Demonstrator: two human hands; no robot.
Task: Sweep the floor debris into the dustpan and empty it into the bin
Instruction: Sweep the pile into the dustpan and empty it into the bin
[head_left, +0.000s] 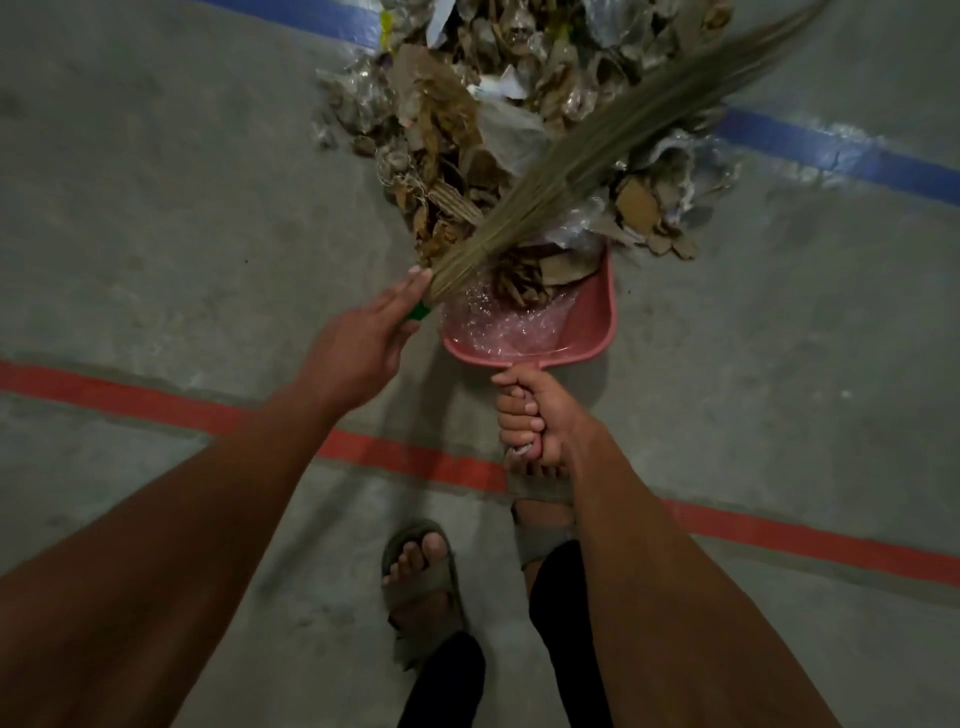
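- The pink dustpan (587, 317) sits on the grey concrete floor (156, 208) at mid-frame, its open mouth facing far, toward the debris pile (498, 104).
- Inside the pan: crumpled clear plastic film at the near end, and brown cardboard scraps and torn paper bits heaped at the mouth (the far lip is buried under them).
- The pile spreads across the floor beyond the pan, a mix of cardboard pieces, plastic wrap and white paper, reaching up to the far edge of view.
- The right hand (535, 410) is wrapped tight around the dustpan's handle, fingers curled round it, at the near end of the pan.
- The left hand (363, 338) grips the green handle end of a grass broom (597, 140), fingers stretched along it; the bristles slant far and right across the pile, blurred.
- A red floor line (156, 402) runs left to right under the arms; a blue line (841, 156) passes at the far side, partly covered by the pile.
- Two sandalled feet (421, 577) stand near, just behind the red line.
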